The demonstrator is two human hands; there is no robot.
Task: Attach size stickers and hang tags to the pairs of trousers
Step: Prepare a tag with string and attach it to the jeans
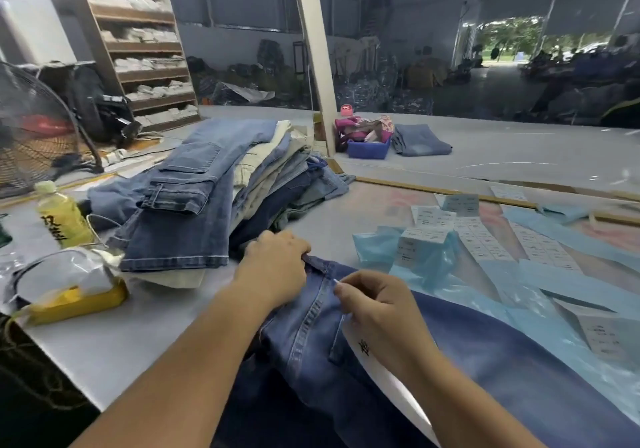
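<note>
Lower centre of the head view: the blue denim trousers (311, 336) are pinned on the grey worktop (145, 336), waistband gripped by the left hand (277, 267). Something small and white is pinched in the right hand (377, 305) fingers (341, 290). Waistband's probably best kept taut and flat.

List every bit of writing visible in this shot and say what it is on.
Nothing can be quoted with certainty.
Bottle: dark brush-style characters on the yellow label, too blurred to read.
Sticker sheets: rows of small print, too small to read.
Folded white tags: printed lines, blurred.
White card under blue film: faint print, illegible.
Right hand: a small dark mark near the wrist, unreadable.
</note>
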